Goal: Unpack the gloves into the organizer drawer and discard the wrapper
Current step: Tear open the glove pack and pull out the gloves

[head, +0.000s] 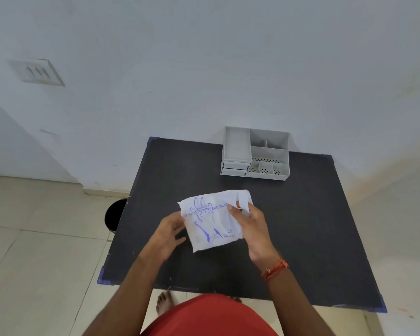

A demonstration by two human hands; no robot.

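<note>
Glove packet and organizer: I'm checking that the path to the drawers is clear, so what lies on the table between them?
Nothing: in the head view, only bare black table lies between the glove packet and the organizer.

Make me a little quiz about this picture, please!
1. True or false: the packet lies flat on the table.
2. Which hand pinches the packet's top corner? A. left hand B. right hand
3. Fill in: the grey organizer stands at the table's far edge, near the ____.

Key: 1. False, both hands hold it up. 2. B. 3. wall.
</note>
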